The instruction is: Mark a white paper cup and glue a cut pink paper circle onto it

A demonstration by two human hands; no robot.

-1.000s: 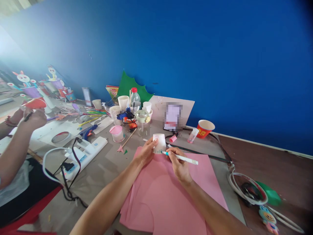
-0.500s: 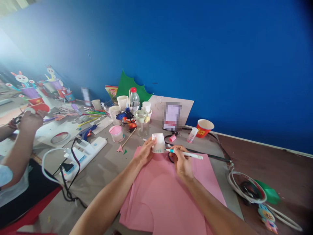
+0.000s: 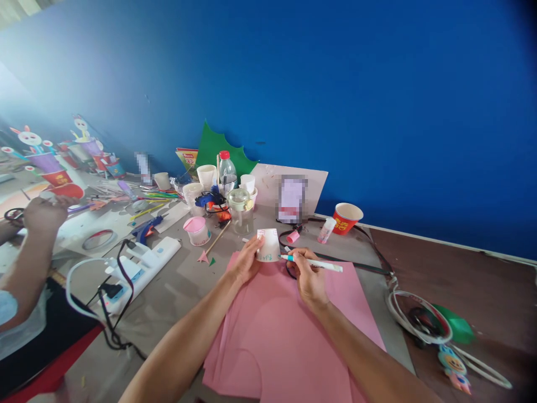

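In the head view, the person's left hand (image 3: pixel 247 262) covers one side of the small white paper cup (image 3: pixel 268 243), so I can't see its back or tell which way up it is. A dark loop by the right hand (image 3: pixel 308 277) is mostly hidden. The screens of the phone (image 3: pixel 292 198) against the pale board (image 3: pixel 316 187) and the farther phone (image 3: pixel 143 168) are blurred into blocks. At the left edge, a co-worker's body is cut off, leaving the arm and a hand (image 3: pixel 44 215) beside a red round piece (image 3: pixel 67 190). The person's own forearms angle in from the bottom edge, wrists close together. The cup is just above the far edge of the pink sheets (image 3: pixel 302 336), the left thumb on its front and the fingers behind in a narrow grip. The right hand pinches a white marker (image 3: pixel 332 266) between thumb and fingers, barrel slanting down to the right, its blue end at the cup's lower right edge; I can't tell whether the tip touches. Dark lettering on the barrel is too small for me to read. Green marks run low on the cup, pink ones near its top. The red paper cup (image 3: pixel 348 218) carries yellow characters I can't make out.
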